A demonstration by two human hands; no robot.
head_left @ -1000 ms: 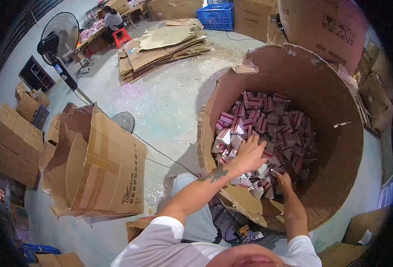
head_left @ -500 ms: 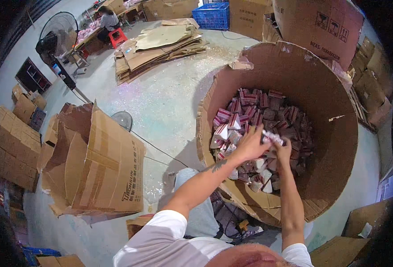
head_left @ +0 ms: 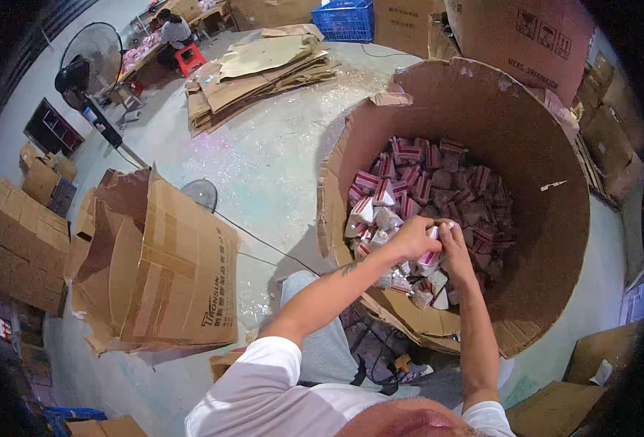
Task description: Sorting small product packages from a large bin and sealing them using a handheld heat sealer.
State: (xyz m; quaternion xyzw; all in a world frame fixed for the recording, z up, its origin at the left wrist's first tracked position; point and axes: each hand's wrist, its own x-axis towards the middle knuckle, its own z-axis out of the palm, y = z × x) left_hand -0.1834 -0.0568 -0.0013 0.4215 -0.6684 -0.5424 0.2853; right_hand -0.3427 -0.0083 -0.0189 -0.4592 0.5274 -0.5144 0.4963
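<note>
Both hands are inside a big round cardboard bin (head_left: 537,175), above a heap of small wrapped wedges (head_left: 409,175). The wedges look like cake slices, with white faces and pink-and-red striped sides. My left hand (head_left: 411,239) and my right hand (head_left: 456,253) meet around one striped wedge (head_left: 429,258), fingers closed on it from either side. Part of that wedge is hidden behind the fingers. Some shiny clear wrap shows on the pieces below my left hand.
An open cardboard carton (head_left: 183,269) stands to the left. Behind it are a floor fan (head_left: 92,62) and a cable (head_left: 264,247) along the floor. Flattened cardboard (head_left: 264,69), a blue crate (head_left: 344,20) and a seated person (head_left: 174,30) are farther off. Large cartons (head_left: 515,36) rise behind the bin.
My hands have drawn closer together and slightly nearer to me. The wedge between them has turned, and now its striped side shows below the fingers.
</note>
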